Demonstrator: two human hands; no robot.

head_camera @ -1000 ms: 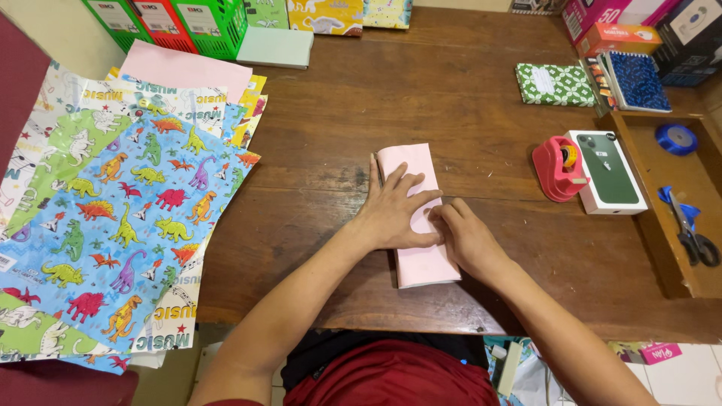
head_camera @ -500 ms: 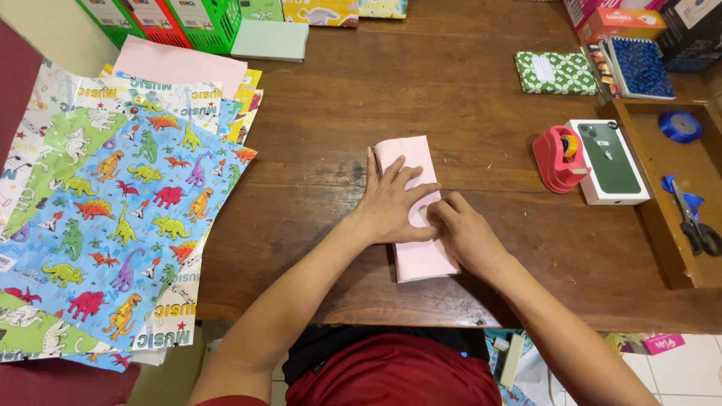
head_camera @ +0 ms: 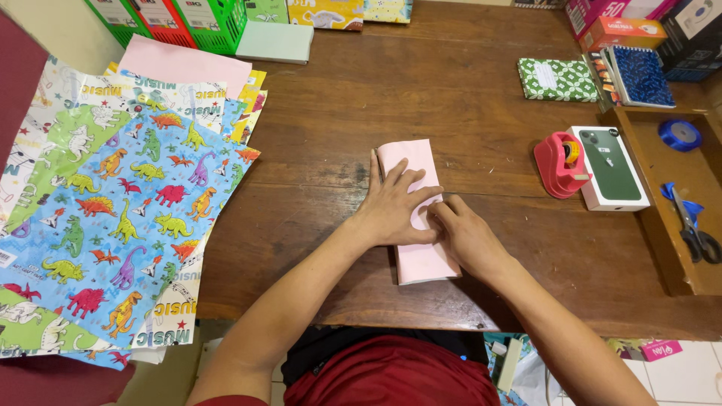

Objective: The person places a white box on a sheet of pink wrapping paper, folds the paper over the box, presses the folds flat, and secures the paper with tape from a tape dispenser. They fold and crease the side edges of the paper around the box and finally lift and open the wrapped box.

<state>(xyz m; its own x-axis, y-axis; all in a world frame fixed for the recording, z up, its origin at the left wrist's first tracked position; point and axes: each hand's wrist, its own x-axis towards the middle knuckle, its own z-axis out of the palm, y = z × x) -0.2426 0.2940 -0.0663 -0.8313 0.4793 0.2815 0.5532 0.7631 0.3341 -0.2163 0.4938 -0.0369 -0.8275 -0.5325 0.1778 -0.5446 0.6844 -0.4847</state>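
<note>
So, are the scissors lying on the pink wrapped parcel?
No, the scissors lie in the wooden tray at the right, while only both hands rest on the pink parcel.

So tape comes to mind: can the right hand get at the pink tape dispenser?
Probably yes: the right hand is on the pink parcel, with bare table between it and the dispenser.
</note>
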